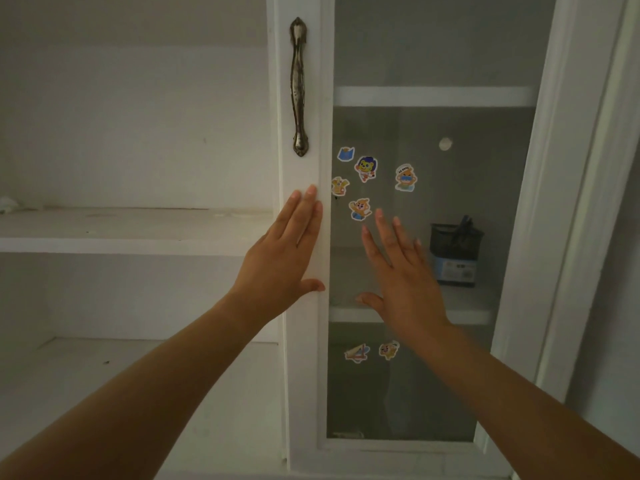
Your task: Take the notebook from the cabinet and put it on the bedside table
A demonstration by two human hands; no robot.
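A white cabinet door (pixel 303 341) with a glass pane (pixel 433 57) and a dark metal handle (pixel 299 86) stands in front of me. My left hand (pixel 280 261) lies flat on the door's white frame below the handle, fingers extended. My right hand (pixel 401 271) is spread flat against the glass pane. Neither hand holds anything. No notebook is in view. Open white shelves (pixel 131 230) to the left of the door look bare.
Several cartoon stickers (pixel 365 168) dot the glass. Behind the pane a dark mesh pen holder (pixel 455 251) stands on an inner shelf (pixel 467 313). A white upright frame (pixel 575 202) borders the door on the right.
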